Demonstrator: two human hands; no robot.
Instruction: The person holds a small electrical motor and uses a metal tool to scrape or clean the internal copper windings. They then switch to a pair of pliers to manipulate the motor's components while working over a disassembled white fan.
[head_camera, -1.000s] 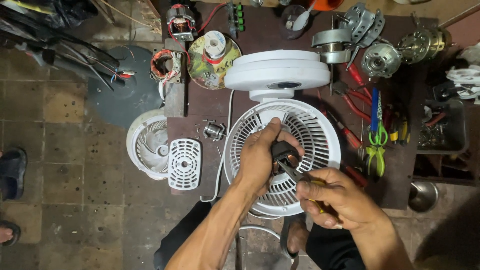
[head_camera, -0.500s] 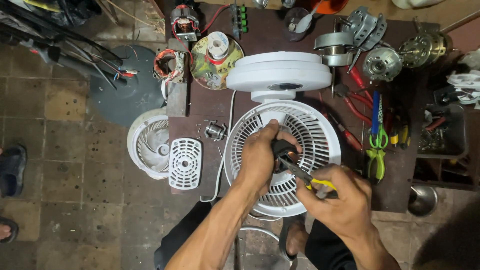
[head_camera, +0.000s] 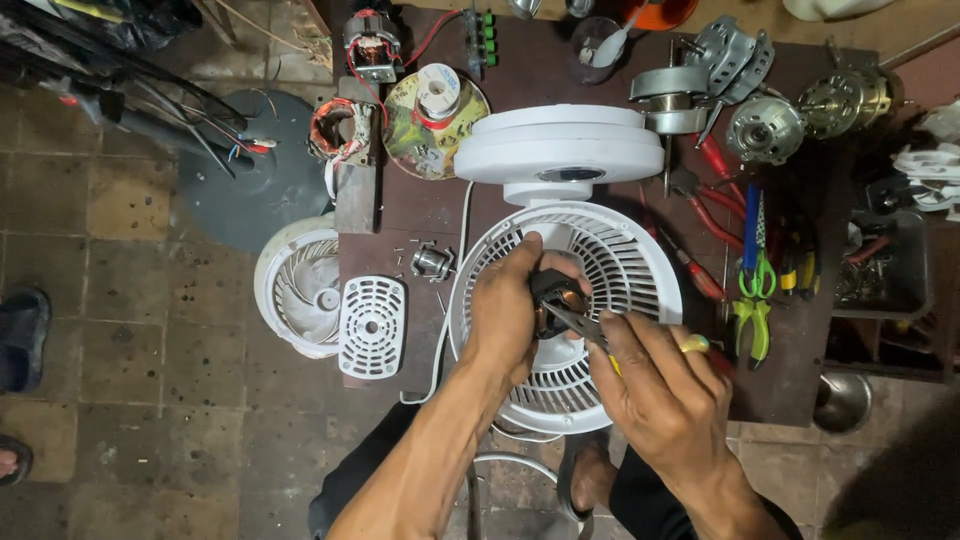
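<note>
A white fan housing with a round slatted grille (head_camera: 630, 262) lies flat on the dark workbench, its round white base (head_camera: 556, 146) at the far side. My left hand (head_camera: 513, 310) rests on the grille's centre and grips the small black motor part (head_camera: 552, 287) there. My right hand (head_camera: 660, 385) holds long-nose pliers (head_camera: 578, 323) with yellow-tipped handles, their jaws touching the motor part beside my left fingers.
A white rectangular vent cover (head_camera: 372, 326) and a small metal piece (head_camera: 432, 262) lie left of the fan. Pliers, screwdrivers and green scissors (head_camera: 752, 285) lie to the right. Several electric motors (head_camera: 762, 128) line the bench's far edge. A white fan guard (head_camera: 298, 285) and grey disc (head_camera: 250, 190) sit on the tiled floor.
My right hand has shifted slightly left and up, bringing the pliers' jaws against the motor part. My left hand stays on the grille centre.
</note>
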